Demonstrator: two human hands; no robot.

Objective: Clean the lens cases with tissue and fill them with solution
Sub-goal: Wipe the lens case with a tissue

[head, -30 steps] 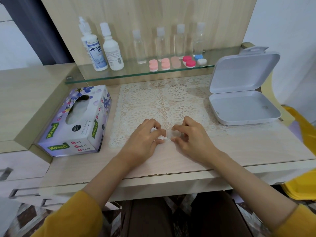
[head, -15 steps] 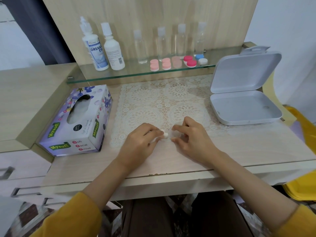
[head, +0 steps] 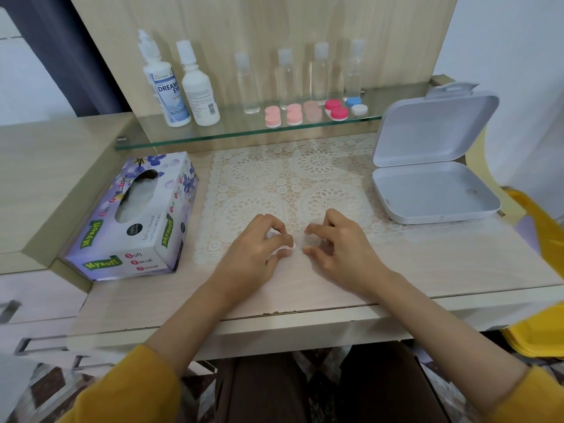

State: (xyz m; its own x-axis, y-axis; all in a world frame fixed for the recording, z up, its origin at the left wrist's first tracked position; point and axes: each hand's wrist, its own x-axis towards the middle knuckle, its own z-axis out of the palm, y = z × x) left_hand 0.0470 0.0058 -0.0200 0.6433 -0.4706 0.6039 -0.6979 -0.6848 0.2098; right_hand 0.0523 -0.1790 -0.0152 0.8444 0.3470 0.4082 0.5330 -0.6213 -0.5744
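Your left hand (head: 259,253) pinches a soft, crumpled white tissue (head: 282,249). Your right hand (head: 345,250) pinches a small clear lens case (head: 312,241), barely visible, in curled fingers (head: 319,231), on the cream lace mat (head: 290,184) near the wooden bench (head: 442,264)'s front edge.

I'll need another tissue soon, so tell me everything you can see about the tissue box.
The tissue box is a cardboard carton, lilac with purple flowers and green Mysoft labels; its near end reads Soft Facial Tissue. White tissue shows through the oval top slot. It lies flat, angled, on the desk left of the lace mat. Nothing rests on it.
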